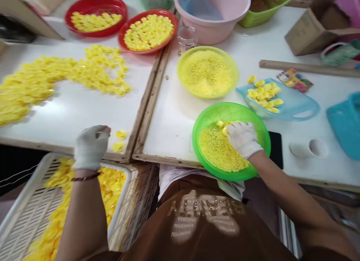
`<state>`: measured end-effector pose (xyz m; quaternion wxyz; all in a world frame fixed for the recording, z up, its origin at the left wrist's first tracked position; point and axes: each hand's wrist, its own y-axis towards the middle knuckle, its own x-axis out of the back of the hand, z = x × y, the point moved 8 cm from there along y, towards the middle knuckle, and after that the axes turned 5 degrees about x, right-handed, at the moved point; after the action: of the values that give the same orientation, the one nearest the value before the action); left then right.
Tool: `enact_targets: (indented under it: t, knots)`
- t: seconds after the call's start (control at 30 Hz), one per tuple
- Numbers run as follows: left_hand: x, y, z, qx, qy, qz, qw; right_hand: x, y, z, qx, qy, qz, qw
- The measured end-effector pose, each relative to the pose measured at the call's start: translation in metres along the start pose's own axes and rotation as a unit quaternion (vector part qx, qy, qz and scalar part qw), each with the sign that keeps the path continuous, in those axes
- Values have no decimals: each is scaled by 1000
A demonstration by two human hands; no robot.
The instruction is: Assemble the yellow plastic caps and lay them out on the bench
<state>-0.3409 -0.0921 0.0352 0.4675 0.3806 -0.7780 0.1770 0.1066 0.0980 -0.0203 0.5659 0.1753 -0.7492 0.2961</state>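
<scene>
Across the brown shirt (197, 236): "BEAUTY" (206, 208)

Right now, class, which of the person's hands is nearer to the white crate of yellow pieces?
Left. The left hand is just above the crate's far edge in the picture; the right hand is across at the green bowl.

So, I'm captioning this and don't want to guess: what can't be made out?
All in the head view:
Right hand: whether it holds anything, hidden beneath it.
Left hand: its grip, blurred.
Flat black thing: left part, covered by the green bowl.
Colourful packet: its print, too small.
White basket: cut off at bottom left.
</scene>
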Motion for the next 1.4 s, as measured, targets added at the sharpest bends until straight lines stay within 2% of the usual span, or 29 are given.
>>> enact_targets:
  t: [0.07, 0.1, 0.17, 0.23, 0.3, 0.33, 0.4, 0.47, 0.53, 0.63, 0.7, 0.77, 0.87, 0.97, 1.07, 1.13, 1.23, 1.27, 1.3, 1.33, 1.4]
  knots:
    - [-19, -6, -26, -13, -58, 14, 998, 1, 3, 0, -10, 14, 7, 1000]
    - [-32, -14, -48, -34, -105, 30, 993, 2, 5, 1, -8, 17, 9, 1000]
    - [-62, -41, -107, -116, -203, 96, 967, 2, 8, 2, -4, 18, 16, 1000]
    - [-99, -79, -174, -225, -255, 196, 920, 4, 9, 2, -5, 19, 16, 1000]
    - [-134, -114, -229, -313, -263, 264, 874, 7, 9, 0, -14, 24, 3, 1000]
    - [-151, -127, -248, -339, -250, 282, 862, 10, 9, -3, -18, 26, -9, 999]
    - [-183, -138, -273, -347, -210, 304, 862, 15, 7, -7, -23, 37, -40, 998]
    - [-207, -140, -282, -322, -182, 331, 868, 20, 4, -11, -26, 70, -81, 994]
    - [-219, -139, -284, -301, -192, 367, 859, 21, 1, -14, -28, 131, -119, 984]
    - [-217, -137, -280, -285, -244, 388, 842, 18, -6, -13, -22, 243, -165, 956]
    - [-208, -133, -274, -262, -267, 366, 852, 14, -14, -9, -25, 292, -174, 940]
    - [-199, -129, -269, -235, -283, 339, 866, 5, -21, 4, -9, 302, -135, 944]
    - [-190, -129, -268, -216, -304, 331, 867, -12, -33, 41, 80, 301, -24, 950]
    - [-189, -132, -270, -218, -311, 346, 858, -20, -42, 64, 114, 379, 18, 918]
    - [-197, -135, -268, -211, -316, 378, 844, -22, -42, 64, 94, 454, 18, 886]
    - [-201, -137, -265, -209, -310, 395, 839, -19, -41, 52, 61, 563, 3, 824]
    - [-203, -143, -264, -223, -291, 405, 838, -11, -39, 28, 2, 715, -24, 699]
    - [-203, -146, -265, -227, -286, 414, 834, -7, -37, 21, -14, 737, -34, 675]
    - [-204, -150, -266, -231, -281, 429, 827, -2, -36, 16, -30, 756, -49, 652]
    - [-206, -155, -267, -236, -277, 448, 817, 3, -33, 10, -48, 783, -71, 616]
    - [-208, -165, -270, -250, -270, 488, 791, 11, -28, 2, -82, 839, -134, 522]
